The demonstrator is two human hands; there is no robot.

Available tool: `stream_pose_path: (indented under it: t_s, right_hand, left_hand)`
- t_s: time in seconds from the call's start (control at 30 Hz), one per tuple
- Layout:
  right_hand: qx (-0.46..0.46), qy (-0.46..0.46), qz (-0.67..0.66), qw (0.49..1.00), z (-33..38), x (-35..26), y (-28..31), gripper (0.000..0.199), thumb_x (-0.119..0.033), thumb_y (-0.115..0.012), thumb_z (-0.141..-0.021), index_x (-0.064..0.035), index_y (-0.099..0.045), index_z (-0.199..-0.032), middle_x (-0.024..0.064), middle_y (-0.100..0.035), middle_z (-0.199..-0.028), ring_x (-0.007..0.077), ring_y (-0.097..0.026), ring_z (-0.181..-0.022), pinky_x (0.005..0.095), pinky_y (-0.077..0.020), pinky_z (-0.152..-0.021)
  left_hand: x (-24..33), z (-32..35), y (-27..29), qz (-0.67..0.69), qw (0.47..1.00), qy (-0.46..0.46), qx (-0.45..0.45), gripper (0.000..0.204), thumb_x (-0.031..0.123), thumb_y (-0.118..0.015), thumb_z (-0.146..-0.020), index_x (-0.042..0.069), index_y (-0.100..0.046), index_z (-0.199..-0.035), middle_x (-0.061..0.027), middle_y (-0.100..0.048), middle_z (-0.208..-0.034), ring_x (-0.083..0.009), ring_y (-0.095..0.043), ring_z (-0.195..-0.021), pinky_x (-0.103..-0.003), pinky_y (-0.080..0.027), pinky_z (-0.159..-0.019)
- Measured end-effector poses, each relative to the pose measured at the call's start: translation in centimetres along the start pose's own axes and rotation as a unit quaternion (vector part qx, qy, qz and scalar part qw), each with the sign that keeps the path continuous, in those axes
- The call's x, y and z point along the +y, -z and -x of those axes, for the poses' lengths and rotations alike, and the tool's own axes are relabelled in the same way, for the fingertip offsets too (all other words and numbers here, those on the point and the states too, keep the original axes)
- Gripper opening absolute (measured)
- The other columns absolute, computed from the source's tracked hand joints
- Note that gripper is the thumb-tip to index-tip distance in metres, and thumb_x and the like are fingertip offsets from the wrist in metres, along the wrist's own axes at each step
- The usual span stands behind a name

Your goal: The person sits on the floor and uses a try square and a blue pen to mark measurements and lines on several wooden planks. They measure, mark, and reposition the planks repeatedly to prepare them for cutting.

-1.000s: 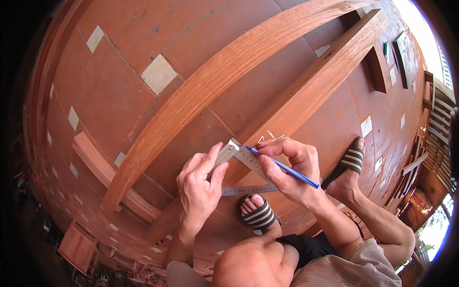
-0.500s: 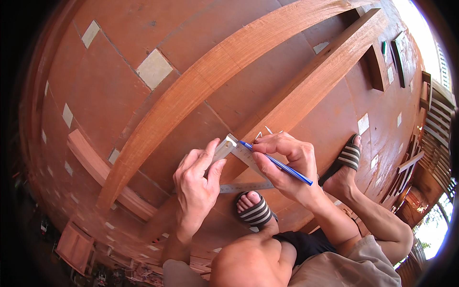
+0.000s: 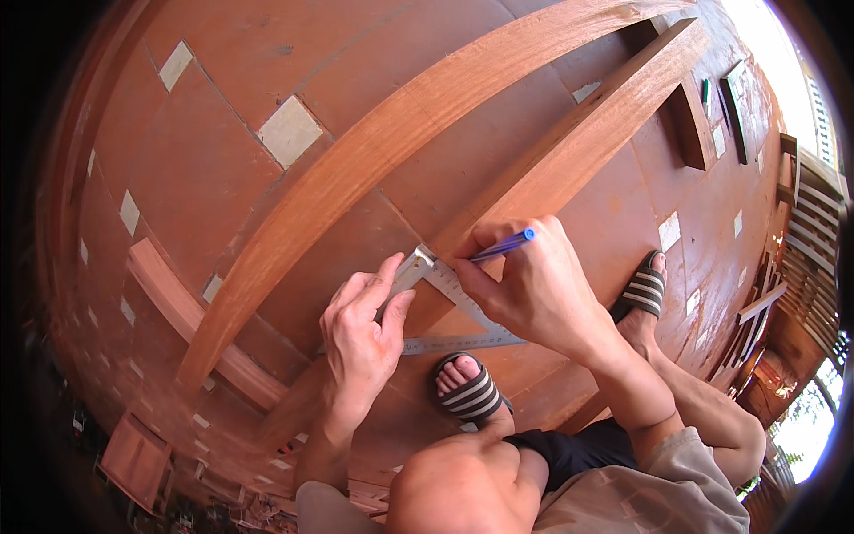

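A metal triangle square (image 3: 452, 287) with ruled edges lies across a long straight timber beam (image 3: 594, 147). My left hand (image 3: 363, 334) grips the square's thick stock beside the beam, thumb and fingers closed round it. In my right hand (image 3: 538, 289) is a blue pen (image 3: 505, 245), pinched between thumb and fingers with its back end pointing up and right. The pen's tip is hidden behind the fingers, close to the square's corner on the beam's upper face. Whether the tip touches the wood I cannot tell.
A curved timber piece (image 3: 356, 160) arches left of the beam. A shorter wood strip (image 3: 182, 303) lies under its lower end. My sandalled feet (image 3: 471, 392) rest on the tiled floor (image 3: 222, 133). Wood offcuts (image 3: 694, 129) and slatted pieces (image 3: 814, 231) lie at the right.
My right hand has turned and shifted up, so the pen's back end now points up instead of down to the right. My left hand and the square stay nearly in place.
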State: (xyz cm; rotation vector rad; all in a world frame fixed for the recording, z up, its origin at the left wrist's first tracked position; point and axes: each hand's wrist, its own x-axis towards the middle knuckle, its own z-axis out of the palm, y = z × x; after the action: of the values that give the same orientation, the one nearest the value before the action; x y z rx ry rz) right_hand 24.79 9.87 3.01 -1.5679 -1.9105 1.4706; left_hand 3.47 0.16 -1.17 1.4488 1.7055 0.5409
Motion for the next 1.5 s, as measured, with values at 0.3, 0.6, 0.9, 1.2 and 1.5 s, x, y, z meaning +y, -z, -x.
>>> stream_pose_path:
  t_s: [0.3,0.6,0.9,1.2,1.5]
  right_hand:
    - [0.128,0.018,-0.046,0.991,0.3,2.1,1.6,0.018,-0.011,-0.085,-0.094,0.0012,-0.084,-0.107,0.0131,-0.081,-0.084,0.0161,-0.076,-0.074,0.0299,-0.0584,-0.069]
    - [0.189,-0.031,-0.120,0.974,2.1,4.3,1.7,0.015,-0.010,-0.079,-0.096,0.0014,-0.084,-0.105,0.0153,-0.080,-0.083,0.0200,-0.076,-0.072,0.0334,-0.0586,-0.068]
    - [0.190,0.018,-0.126,0.973,2.0,4.9,0.5,0.012,-0.008,-0.080,-0.092,0.0006,-0.083,-0.101,0.0146,-0.079,-0.087,0.0278,-0.076,-0.077,0.0369,-0.0592,-0.069]
    - [0.175,0.050,-0.111,0.977,1.8,5.1,0.6,0.011,-0.004,-0.081,-0.091,0.0001,-0.081,-0.102,0.0153,-0.079,-0.093,0.0297,-0.076,-0.085,0.0394,-0.0609,-0.073]
    - [0.140,0.034,-0.033,0.989,3.8,4.0,2.2,0.008,-0.001,-0.079,-0.086,0.0028,-0.078,-0.094,0.0205,-0.077,-0.087,0.0372,-0.076,-0.084,0.0450,-0.0608,-0.074]
  left_hand:
    - [0.4,-0.4,0.1,0.003,1.000,0.000,-0.013,0.043,0.010,-0.078,-0.098,0.004,-0.073,-0.140,-0.0164,-0.072,-0.098,-0.0376,-0.071,-0.087,-0.047,-0.055,-0.078]
    - [2.6,-3.7,-2.1,0.009,0.999,-0.029,-0.013,0.042,0.011,-0.077,-0.100,0.003,-0.072,-0.141,-0.0171,-0.072,-0.098,-0.0372,-0.072,-0.087,-0.047,-0.055,-0.078]
    - [3.2,-3.9,-1.8,0.002,0.999,-0.019,-0.028,0.042,0.010,-0.076,-0.101,0.001,-0.071,-0.142,-0.0186,-0.073,-0.099,-0.0359,-0.073,-0.088,-0.045,-0.056,-0.079]
    - [2.9,-4.0,-2.0,0.007,0.999,-0.024,-0.023,0.043,0.009,-0.078,-0.099,0.002,-0.072,-0.140,-0.0189,-0.073,-0.098,-0.0380,-0.073,-0.087,-0.047,-0.057,-0.077]
    - [2.8,-3.6,-2.4,-0.002,1.000,-0.026,-0.007,0.044,0.011,-0.078,-0.098,0.003,-0.073,-0.141,-0.0184,-0.074,-0.098,-0.0372,-0.074,-0.087,-0.047,-0.057,-0.078]
